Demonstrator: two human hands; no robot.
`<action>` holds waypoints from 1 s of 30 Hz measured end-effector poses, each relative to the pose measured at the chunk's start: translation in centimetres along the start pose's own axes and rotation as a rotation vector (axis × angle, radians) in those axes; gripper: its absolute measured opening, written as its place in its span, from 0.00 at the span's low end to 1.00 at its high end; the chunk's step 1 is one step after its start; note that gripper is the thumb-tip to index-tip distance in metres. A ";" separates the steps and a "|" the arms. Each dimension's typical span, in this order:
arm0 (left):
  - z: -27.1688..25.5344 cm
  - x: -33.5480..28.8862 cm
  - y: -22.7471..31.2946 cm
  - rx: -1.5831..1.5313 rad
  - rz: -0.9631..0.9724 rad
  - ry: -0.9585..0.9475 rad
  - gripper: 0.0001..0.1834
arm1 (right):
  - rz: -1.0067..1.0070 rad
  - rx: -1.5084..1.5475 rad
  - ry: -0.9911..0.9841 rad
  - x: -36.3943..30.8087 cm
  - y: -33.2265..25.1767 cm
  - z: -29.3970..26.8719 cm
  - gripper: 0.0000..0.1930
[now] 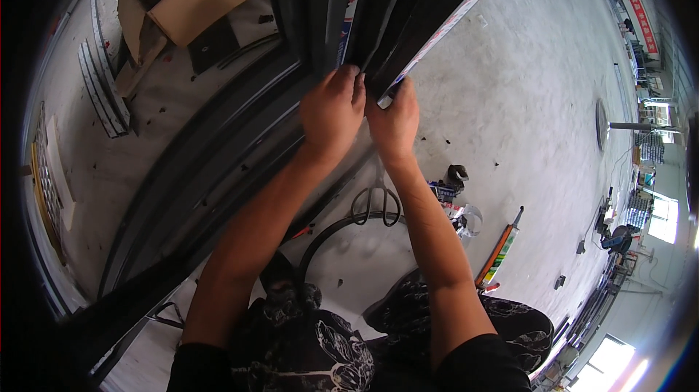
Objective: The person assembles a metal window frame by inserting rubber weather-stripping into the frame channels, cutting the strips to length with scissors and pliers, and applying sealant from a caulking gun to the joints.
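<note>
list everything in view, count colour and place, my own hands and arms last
Frame rails: several, black, left
Film-edged profiles: at least 2, black, top centre
Cardboard box: 1, brown, upper left
Metal strips: at least 2, grey, left
Scissors: 1 pair, dark handles, below the hands
Cartridge tube: 1, orange and green, lower right
Clear roll: 1, transparent, beside right forearm
Banner: 1, red, upper right
Windows: several, white, right
Floor: 1, grey, throughout
Small clutter: uncounted, too small to tell
Patterned trousers: 1 pair, black and white, bottom
Sleeves: 2, black, bottom
Forearms: 2, bare, centre
Left hand: 1, bare, at profiles
Right hand: 1, bare, at profiles
</note>
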State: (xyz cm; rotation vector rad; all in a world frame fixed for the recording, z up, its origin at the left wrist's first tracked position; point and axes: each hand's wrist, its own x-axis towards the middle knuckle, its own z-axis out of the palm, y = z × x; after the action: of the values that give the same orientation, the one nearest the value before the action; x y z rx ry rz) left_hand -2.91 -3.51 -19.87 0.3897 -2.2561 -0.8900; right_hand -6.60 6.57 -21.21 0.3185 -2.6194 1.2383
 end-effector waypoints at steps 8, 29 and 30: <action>-0.4 0.7 -0.6 -0.015 0.021 -0.080 0.08 | -0.070 -0.120 -0.030 0.3 1.4 0.1 0.22; -1.8 -4.6 -4.1 -0.262 -0.029 -0.260 0.07 | -0.017 -0.175 -0.114 -0.9 3.9 1.4 0.24; -2.4 -5.2 -4.4 -0.231 -0.095 -0.315 0.07 | -0.029 -0.171 -0.110 -0.8 3.8 1.6 0.24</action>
State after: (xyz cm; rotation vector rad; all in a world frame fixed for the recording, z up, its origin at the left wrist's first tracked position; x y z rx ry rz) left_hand 2.65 -5.35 -24.10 0.2666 -2.3941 -1.3258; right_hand -7.15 7.74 -25.19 0.4020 -2.7797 1.0062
